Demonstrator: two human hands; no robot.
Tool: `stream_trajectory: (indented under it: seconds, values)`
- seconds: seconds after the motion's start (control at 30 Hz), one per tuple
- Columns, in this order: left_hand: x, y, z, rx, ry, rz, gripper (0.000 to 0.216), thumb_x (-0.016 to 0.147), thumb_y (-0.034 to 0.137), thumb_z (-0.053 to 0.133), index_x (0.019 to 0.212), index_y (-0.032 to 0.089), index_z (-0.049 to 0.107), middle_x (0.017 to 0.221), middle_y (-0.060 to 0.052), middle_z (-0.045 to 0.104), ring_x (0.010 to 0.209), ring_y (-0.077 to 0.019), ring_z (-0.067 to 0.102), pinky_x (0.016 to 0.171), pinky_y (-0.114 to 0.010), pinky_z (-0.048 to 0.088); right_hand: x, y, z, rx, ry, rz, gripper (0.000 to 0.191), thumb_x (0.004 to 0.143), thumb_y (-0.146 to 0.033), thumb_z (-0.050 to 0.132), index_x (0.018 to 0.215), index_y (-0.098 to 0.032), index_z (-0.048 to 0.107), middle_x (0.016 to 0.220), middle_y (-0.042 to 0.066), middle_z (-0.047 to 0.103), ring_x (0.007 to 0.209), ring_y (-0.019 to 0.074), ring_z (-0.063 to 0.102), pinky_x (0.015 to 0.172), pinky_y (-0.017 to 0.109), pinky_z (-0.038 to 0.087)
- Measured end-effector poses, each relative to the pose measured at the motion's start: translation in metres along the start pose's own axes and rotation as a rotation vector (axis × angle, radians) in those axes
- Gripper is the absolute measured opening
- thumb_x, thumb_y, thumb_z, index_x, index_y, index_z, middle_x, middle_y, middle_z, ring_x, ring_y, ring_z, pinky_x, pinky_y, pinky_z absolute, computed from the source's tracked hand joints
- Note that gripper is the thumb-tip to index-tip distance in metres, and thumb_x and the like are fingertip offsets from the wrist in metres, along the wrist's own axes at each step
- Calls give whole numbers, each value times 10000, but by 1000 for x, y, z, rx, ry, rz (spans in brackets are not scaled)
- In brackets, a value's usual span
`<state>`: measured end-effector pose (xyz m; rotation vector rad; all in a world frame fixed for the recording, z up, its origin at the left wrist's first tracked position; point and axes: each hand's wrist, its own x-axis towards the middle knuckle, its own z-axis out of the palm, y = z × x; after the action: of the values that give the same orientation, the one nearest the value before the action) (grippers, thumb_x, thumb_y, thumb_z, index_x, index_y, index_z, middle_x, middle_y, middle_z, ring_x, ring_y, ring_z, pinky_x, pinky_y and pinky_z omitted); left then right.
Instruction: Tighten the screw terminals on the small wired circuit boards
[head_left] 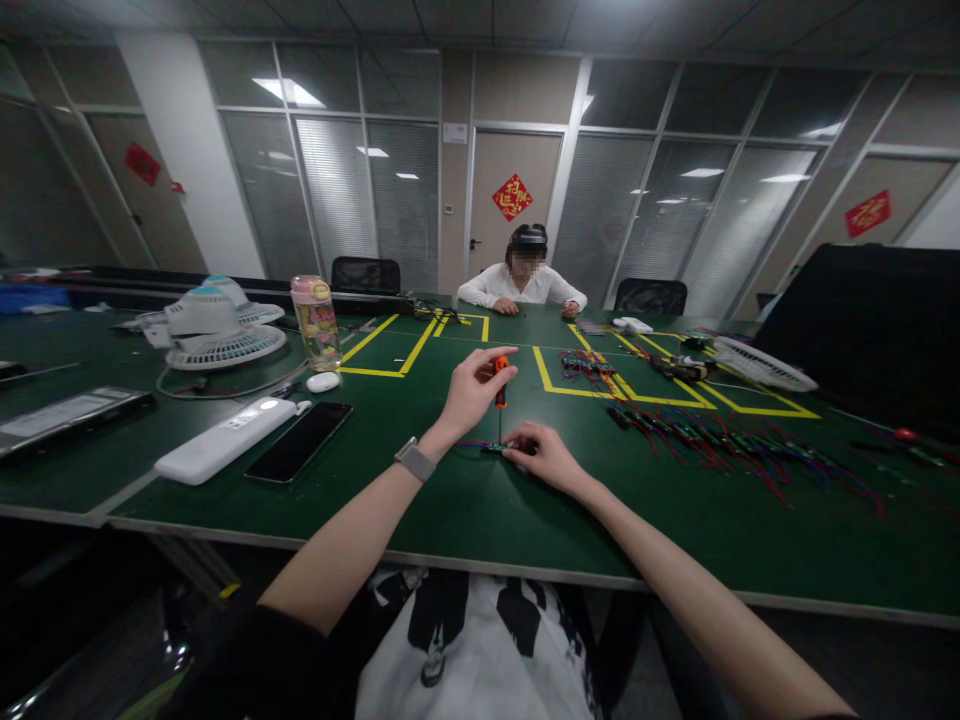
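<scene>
My left hand (474,388) is closed around the orange-and-black handle of a screwdriver (501,385), held upright. Its thin shaft points down, and the tip meets a small green circuit board (493,448) lying on the table. Thin red and dark wires run out from the board's left side. Close by on the right, my right hand (544,455) pinches the board's right end between thumb and fingers, with the other fingers curled. The part of the board under those fingertips is hidden.
Many similar wired boards (720,440) lie in a row at right, and more (589,367) sit inside yellow tape. At left are a phone (300,442), a white power strip (225,440), a bottle (316,325) and a fan (225,328). A person (523,275) sits opposite.
</scene>
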<state>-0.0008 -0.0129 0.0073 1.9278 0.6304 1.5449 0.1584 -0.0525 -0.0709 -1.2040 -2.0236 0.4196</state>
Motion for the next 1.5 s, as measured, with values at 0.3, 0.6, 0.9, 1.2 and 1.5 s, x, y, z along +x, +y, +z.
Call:
stream_trajectory:
  seconds: [0.3,0.6,0.9,1.2,1.5]
  values:
    - [1,-1,0,-70,-5,-14,309,853,266,487,1133,197,600,959,-50,607,799,-118,592,728,-250,482,1,1,1,-9,-8,1,124,742,-222,625,831,-159,685,709,15,572,611,114,517,587,233,413]
    - [1,-2,1,-75,-55,-22,342,868,227,448,1190,214,562,1011,-51,594,844,-120,580,750,-251,479,1,0,1,-11,-2,4,120,743,-219,626,827,-159,686,712,13,569,610,109,513,584,226,411]
    - [-2,1,2,-14,-48,25,337,865,274,471,1184,237,572,1080,-56,563,917,-128,569,806,-253,465,0,-2,0,-14,0,16,116,736,-213,634,825,-163,690,710,13,573,607,112,517,585,229,417]
    - [-2,-1,3,28,-32,33,344,821,291,549,1159,249,591,1066,-53,538,927,-131,554,786,-230,472,1,-3,-1,-25,-2,15,119,737,-210,634,825,-152,690,703,16,570,598,112,509,577,232,409]
    - [-3,2,3,92,8,65,373,787,271,595,1156,224,586,958,-39,571,817,-121,554,753,-246,472,1,-3,0,-32,-8,27,113,741,-212,631,823,-157,687,707,13,570,596,109,512,578,230,414]
